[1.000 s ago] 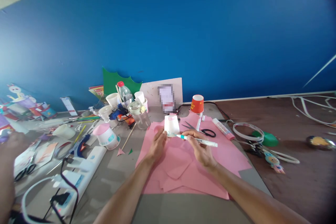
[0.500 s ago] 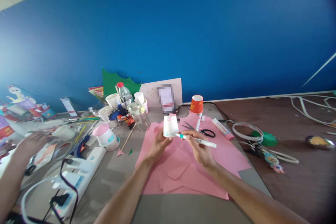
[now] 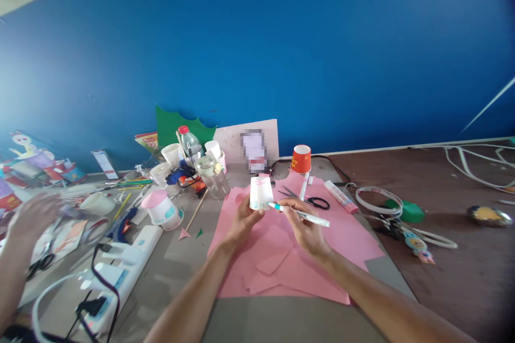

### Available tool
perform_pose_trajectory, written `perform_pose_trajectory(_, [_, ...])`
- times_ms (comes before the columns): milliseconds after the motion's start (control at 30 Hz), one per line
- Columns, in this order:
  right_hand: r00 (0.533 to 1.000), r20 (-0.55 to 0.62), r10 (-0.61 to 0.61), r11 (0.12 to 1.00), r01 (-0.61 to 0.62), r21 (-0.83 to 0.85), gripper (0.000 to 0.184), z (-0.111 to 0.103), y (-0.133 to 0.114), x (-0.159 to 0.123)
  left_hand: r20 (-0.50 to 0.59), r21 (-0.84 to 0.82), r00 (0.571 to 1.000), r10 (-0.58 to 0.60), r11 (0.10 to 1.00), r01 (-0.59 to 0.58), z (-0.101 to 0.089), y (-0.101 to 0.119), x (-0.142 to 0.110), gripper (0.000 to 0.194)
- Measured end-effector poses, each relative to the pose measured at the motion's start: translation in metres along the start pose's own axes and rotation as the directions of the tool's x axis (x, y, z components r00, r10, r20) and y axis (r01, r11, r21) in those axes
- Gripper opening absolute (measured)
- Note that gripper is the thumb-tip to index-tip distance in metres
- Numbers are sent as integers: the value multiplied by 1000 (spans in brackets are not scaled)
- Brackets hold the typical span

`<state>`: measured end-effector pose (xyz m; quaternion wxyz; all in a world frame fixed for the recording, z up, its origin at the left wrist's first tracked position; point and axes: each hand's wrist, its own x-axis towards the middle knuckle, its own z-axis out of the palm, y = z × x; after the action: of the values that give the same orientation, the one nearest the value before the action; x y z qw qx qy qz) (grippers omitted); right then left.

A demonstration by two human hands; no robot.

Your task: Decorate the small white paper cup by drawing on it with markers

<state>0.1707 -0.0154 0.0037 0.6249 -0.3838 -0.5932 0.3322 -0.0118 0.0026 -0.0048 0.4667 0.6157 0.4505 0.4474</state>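
Upside down over the pink paper [image 3: 273, 270], a white paper cup [image 3: 261, 192] is gripped low on its left side by my left hand [image 3: 243, 223]. My right hand [image 3: 306, 229] is closed around a white marker pen [image 3: 313, 219] with a teal collar. The marker's tip meets the lower right of the cup, where teal marks run near its rim. Black-handled scissors [image 3: 318, 203] lie on the paper beyond my right hand, close to a white marker [image 3: 304, 186] and a pale tube [image 3: 337, 195].
A red paper cup [image 3: 301, 159] stands near the wall. Left are a glass jar [image 3: 217, 181], a pink-topped cup [image 3: 161, 209] and a power strip [image 3: 137, 262] with cords. Another person's hand [image 3: 34, 220] is at far left. Cables [image 3: 378, 201] lie on the right.
My right hand and the marker have shifted very slightly left along the cup's lower edge. The other person's hand has lifted and blurs with motion.
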Motion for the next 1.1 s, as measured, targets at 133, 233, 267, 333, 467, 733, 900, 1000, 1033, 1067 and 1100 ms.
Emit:
perform_pose_trajectory(133, [1000, -3, -5, 1000, 6, 7, 23, 1, 0, 0, 2, 11, 1000, -2, 1000, 2, -1, 2, 0, 62])
perform_pose_trajectory(233, [1000, 2, 4, 1000, -4, 8, 22, 1, 1, -1, -1, 31, 1000, -13, 999, 13, -1, 2, -1, 62])
perform_pose_trajectory(267, [1000, 4, 7, 1000, -7, 6, 22, 1, 1, -1, -1, 26, 1000, -9, 1000, 9, -1, 2, -1, 62])
perform_pose_trajectory(333, [1000, 4, 9, 1000, -9, 2, 22, 1, 0, -1, 4, -2, 1000, 3, 1000, -3, -1, 2, -1, 61])
perform_pose_trajectory(467, [1000, 6, 1, 1000, -1, 4, 21, 1, 0, 0, 11, -20, 1000, -2, 1000, 2, -1, 0, -1, 56])
perform_pose_trajectory(733, [1000, 9, 26, 1000, -26, 12, 20, 0, 3, -2, 8, -142, 1000, 20, 990, -19, 4, 5, 0, 52])
perform_pose_trajectory(900, [999, 0, 34, 999, -34, 16, 21, 1, 4, -2, 5, -157, 1000, 0, 988, 0, 5, 9, -1, 54])
perform_pose_trajectory(1000, [1000, -1, 30, 1000, -30, 4, 23, 1, 3, -2, 10, -77, 1000, -18, 997, 19, 2, 5, -1, 58])
perform_pose_trajectory(1033, [1000, -2, 30, 1000, -30, -1, 23, 1, 3, -2, 10, -50, 1000, -21, 999, 21, 1, 4, -1, 59])
perform_pose_trajectory(1067, [1000, -4, 30, 1000, -30, -7, 23, 1, 2, -2, 10, -25, 1000, -22, 999, 22, 0, 3, -1, 60])
perform_pose_trajectory(1100, [1000, -4, 28, 1000, -29, -11, 24, 0, 1, -2, 9, -1, 1000, -22, 1000, 22, -1, 2, -1, 60])
